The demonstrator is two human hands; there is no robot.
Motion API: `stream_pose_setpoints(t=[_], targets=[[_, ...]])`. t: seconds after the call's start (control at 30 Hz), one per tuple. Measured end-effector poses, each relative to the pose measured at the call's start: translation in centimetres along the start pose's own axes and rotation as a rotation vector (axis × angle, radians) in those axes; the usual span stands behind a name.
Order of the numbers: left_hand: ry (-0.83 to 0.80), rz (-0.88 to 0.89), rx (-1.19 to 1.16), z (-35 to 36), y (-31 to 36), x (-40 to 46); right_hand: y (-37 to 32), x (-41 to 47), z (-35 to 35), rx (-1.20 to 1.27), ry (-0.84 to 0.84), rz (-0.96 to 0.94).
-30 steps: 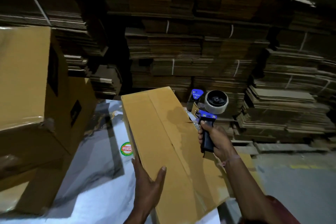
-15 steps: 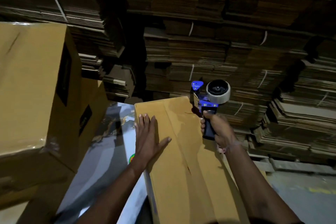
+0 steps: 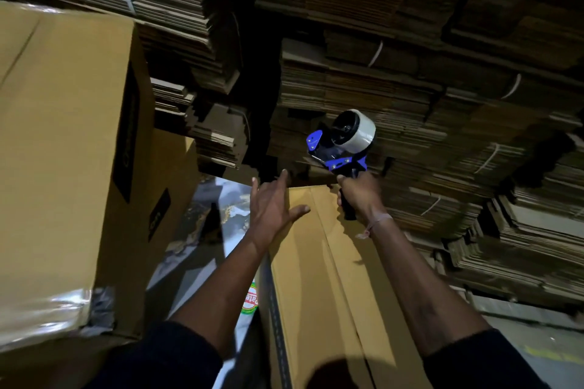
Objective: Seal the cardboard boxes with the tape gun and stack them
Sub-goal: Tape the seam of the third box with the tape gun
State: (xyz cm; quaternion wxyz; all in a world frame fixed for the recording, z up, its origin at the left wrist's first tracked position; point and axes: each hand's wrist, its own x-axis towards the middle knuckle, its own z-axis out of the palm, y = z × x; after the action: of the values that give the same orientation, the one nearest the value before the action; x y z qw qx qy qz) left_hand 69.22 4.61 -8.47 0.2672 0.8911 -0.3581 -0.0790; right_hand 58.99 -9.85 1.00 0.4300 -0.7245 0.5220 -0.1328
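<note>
A long brown cardboard box (image 3: 319, 287) lies lengthwise in front of me, its top flaps meeting in a centre seam. My left hand (image 3: 273, 208) lies flat with spread fingers on the box's far left corner. My right hand (image 3: 358, 193) grips the black handle of a blue tape gun (image 3: 343, 144) with a white tape roll. The gun is held just above and beyond the box's far edge, near the seam.
Sealed brown boxes (image 3: 63, 167) are stacked tall at the left, with shiny tape on the nearest one. A white printed sheet (image 3: 221, 230) lies under the boxes. Bundled flat cardboard (image 3: 442, 104) is piled high behind and to the right. Grey floor (image 3: 537, 335) shows at the lower right.
My left hand slid from the box's near side up to its far left corner. The tape gun moved up to the box's far edge. The view tilted forward over the box.
</note>
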Motion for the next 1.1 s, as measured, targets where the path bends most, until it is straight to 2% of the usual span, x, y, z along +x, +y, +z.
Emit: stream_pose_setpoints(t=[0.1,0.3,0.73,1.0,1.1], targets=[[0.014,-0.022,-0.08,0.4,-0.4,0.2,0.4,0.0,0.7,-0.228,0.06,-0.053],[-0.045,-0.056,-0.147,-0.4,0.4,1.1,1.3,-0.9,1.4,-0.335,0.097,-0.092],[-0.128,-0.098,-0.433,-0.2,1.4,3.0,2.4,-3.2,2.5,-0.356,0.15,-0.127],[-0.15,-0.141,-0.511,-0.5,1.5,3.8,3.4,-4.4,2.9,-0.328,0.175,-0.129],[-0.171,-0.148,-0.474,-0.5,1.5,4.0,3.4,-5.0,3.1,-0.315,0.187,-0.129]])
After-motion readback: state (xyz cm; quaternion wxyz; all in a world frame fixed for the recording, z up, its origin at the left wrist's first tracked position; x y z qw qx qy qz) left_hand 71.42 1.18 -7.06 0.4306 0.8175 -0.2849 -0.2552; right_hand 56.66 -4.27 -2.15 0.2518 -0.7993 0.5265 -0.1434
